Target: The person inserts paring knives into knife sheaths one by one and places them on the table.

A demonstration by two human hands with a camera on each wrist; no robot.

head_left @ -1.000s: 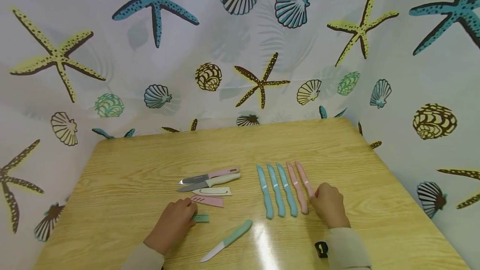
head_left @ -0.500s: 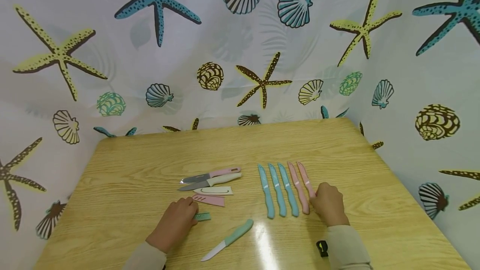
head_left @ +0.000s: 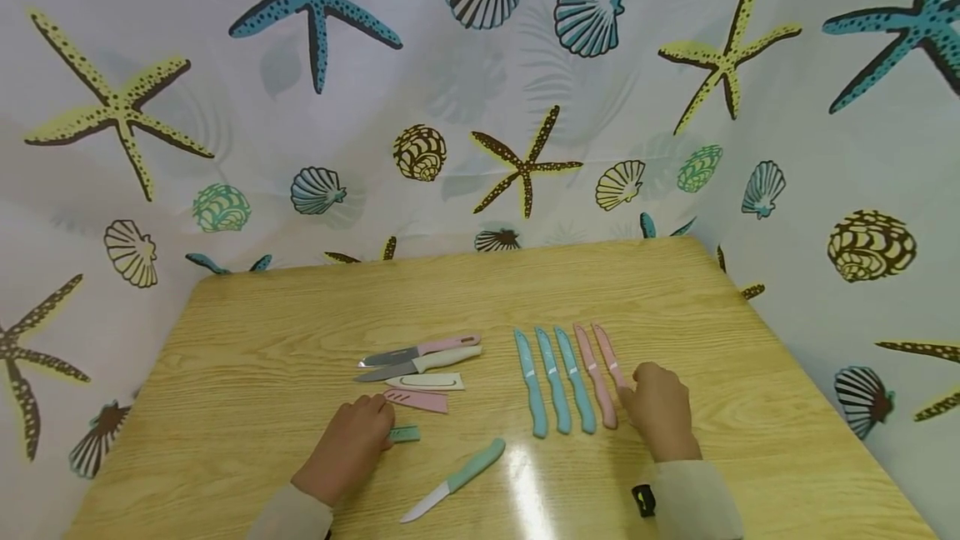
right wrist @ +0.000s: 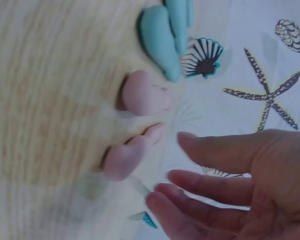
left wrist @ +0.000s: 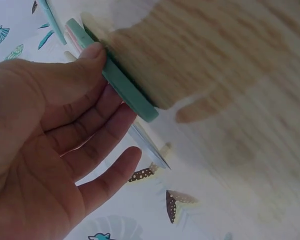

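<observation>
My left hand [head_left: 348, 448] pinches a small green knife sheath [left wrist: 122, 87] between thumb and fingers at the table's left front. To its right lies a green-handled paring knife [head_left: 476, 467], its bare blade toward the front edge. Beyond the hand are a pink sheath [head_left: 423, 402] and a white sheath [head_left: 427, 382]. My right hand [head_left: 660, 407] is beside the handle of the rightmost pink knife [head_left: 607, 354]. In the right wrist view its fingers are extended, apart from that knife [right wrist: 125, 159], and hold nothing. A second pink knife [head_left: 597, 382] lies just left of it.
Three blue knives [head_left: 553, 382] lie parallel, left of the pink pair. A pink-handled knife [head_left: 447, 346] and a white-handled knife [head_left: 447, 358] lie bare-bladed behind the sheaths. A small black object [head_left: 643, 500] is by the right sleeve. Patterned cloth [head_left: 525, 90] hangs around the table [head_left: 300, 315].
My right hand has eased off the rightmost pink knife's handle, its fingers looser and slightly to the right. The left hand and the sheath have hardly moved.
</observation>
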